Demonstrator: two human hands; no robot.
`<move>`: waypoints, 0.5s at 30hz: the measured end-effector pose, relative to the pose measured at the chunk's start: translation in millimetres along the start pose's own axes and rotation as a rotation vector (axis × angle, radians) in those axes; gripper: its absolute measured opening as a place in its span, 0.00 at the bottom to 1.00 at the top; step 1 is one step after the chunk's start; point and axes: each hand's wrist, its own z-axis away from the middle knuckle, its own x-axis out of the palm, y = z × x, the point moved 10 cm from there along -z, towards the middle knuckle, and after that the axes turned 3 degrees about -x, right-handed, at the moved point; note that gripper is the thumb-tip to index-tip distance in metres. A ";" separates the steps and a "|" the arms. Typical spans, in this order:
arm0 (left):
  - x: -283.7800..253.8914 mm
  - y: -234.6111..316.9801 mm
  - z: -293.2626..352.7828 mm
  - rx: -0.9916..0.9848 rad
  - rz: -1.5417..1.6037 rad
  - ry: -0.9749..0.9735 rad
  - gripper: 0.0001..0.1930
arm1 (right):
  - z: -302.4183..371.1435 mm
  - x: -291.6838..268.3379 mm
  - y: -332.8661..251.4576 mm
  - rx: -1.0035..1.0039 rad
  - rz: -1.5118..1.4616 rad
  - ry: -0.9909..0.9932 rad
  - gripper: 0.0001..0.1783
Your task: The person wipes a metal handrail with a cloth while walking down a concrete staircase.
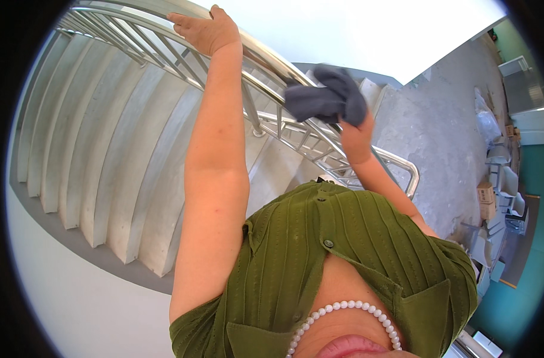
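Note:
My left hand (207, 31) rests on top of the shiny metal handrail (266, 55) of a staircase, its fingers bent over the rail. A dark grey cloth (325, 98) is bunched in my right hand (357, 142), which is closed round it. The cloth lies over or against the rail farther along to the right and is slightly blurred. Part of the rail is hidden behind it, and so are most of my right fingers.
Pale concrete stairs (120, 131) fan out on the left below the metal balusters (164, 51). A grey floor (424, 131) spreads to the right. Along the far right stand cardboard boxes (485, 200), a plastic bag (487, 119) and stacked pale chairs (510, 182). A white wall (367, 30) rises beyond the rail.

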 end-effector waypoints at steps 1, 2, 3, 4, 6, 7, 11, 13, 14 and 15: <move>1.4 -0.3 0.1 -0.004 0.012 -0.005 0.51 | 1.6 -14.9 -5.0 -0.014 0.058 0.015 0.27; -0.1 -3.7 -2.1 0.006 0.020 0.016 0.51 | 7.4 -15.0 -5.0 -0.029 0.170 -0.067 0.29; 1.0 -8.2 -5.0 0.015 0.030 0.031 0.51 | 13.3 -15.7 -7.3 -0.054 0.289 -0.147 0.31; 0.2 -11.9 -7.5 0.023 0.039 0.047 0.51 | 18.5 -15.7 -9.4 -0.090 0.401 -0.226 0.33; -1.3 -5.4 -3.5 0.005 0.022 -0.004 0.51 | 39.6 -1.1 16.7 -0.154 0.797 -0.474 0.37; 0.4 -2.8 -1.9 -0.005 0.013 -0.030 0.51 | 48.4 6.3 26.5 -0.184 0.951 -0.532 0.45; -5.7 -3.6 -2.8 0.043 -0.009 0.029 0.51 | 15.0 13.6 53.9 -0.077 0.846 -0.367 0.41; -2.8 -5.3 -2.5 0.050 0.013 0.037 0.50 | -19.8 40.8 58.1 0.193 0.789 -0.511 0.43; -3.8 -5.2 -2.2 0.030 0.050 0.027 0.50 | -32.5 54.5 62.8 0.322 0.754 -0.582 0.44; -2.1 -2.8 0.3 0.011 0.090 0.013 0.50 | -46.8 67.7 73.9 0.332 0.613 -0.599 0.44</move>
